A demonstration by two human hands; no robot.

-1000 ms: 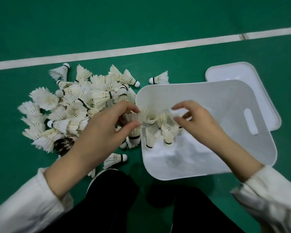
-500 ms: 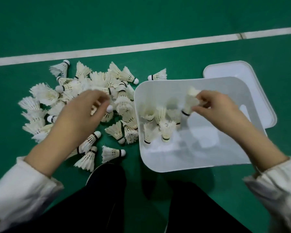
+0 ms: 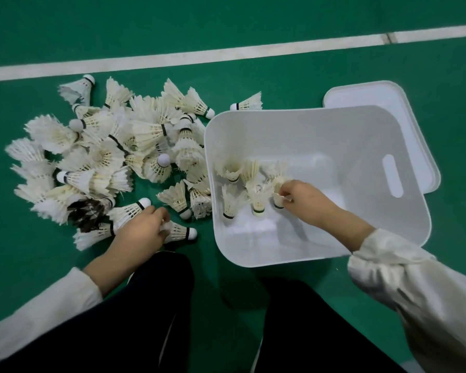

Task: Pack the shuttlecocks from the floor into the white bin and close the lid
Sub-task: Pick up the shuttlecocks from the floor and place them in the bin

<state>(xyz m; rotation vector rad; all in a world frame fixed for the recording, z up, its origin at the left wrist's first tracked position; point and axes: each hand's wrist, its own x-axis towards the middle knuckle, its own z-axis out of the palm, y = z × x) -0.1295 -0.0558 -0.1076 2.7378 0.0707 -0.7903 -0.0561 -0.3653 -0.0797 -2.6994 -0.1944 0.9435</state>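
Shuttlecocks [image 3: 105,157], frayed white feather cones with rounded cork tips, lie heaped on the green floor [image 3: 226,63] beside the smooth plastic white bin [image 3: 307,130]; several stand inside. The right hand [image 3: 307,200] pinches one there; the left hand [image 3: 140,230] grips another on the floor.

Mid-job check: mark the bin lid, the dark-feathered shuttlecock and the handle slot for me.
lid [image 3: 366,96], head view, on its flat top near the far edge.
dark-feathered shuttlecock [image 3: 85,212], head view, on its dark feathers.
handle slot [image 3: 392,175], head view, middle of the cut-out.
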